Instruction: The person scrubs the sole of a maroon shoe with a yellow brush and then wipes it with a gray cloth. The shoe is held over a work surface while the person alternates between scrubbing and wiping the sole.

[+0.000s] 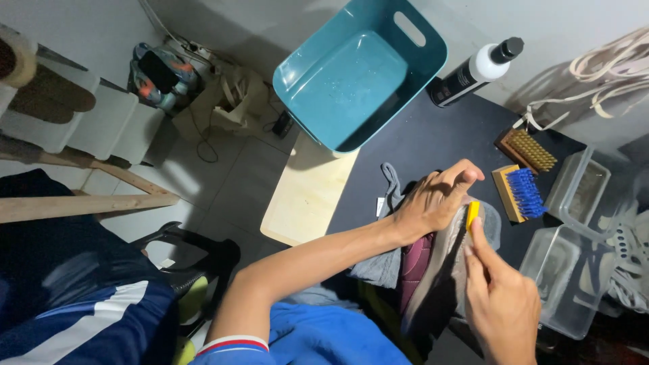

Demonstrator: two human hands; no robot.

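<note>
My left hand (pixel 433 199) grips the upper part of a maroon and grey shoe (pixel 433 267) that rests on its side over a grey cloth (pixel 378 267) on the dark mat (pixel 419 142). My right hand (pixel 497 297) holds a small yellow brush (pixel 472 215) against the shoe's pale sole edge near the toe. Both hands are close together at the lower right of the view.
A teal plastic basin (pixel 358 71) with water sits at the table's far edge. A black and white bottle (pixel 473 71) lies beside it. A brown-bristle brush (pixel 527 150) and a blue-bristle brush (pixel 519 195) lie near clear plastic tubs (pixel 574 236). White laces (pixel 608 67) lie at the far right.
</note>
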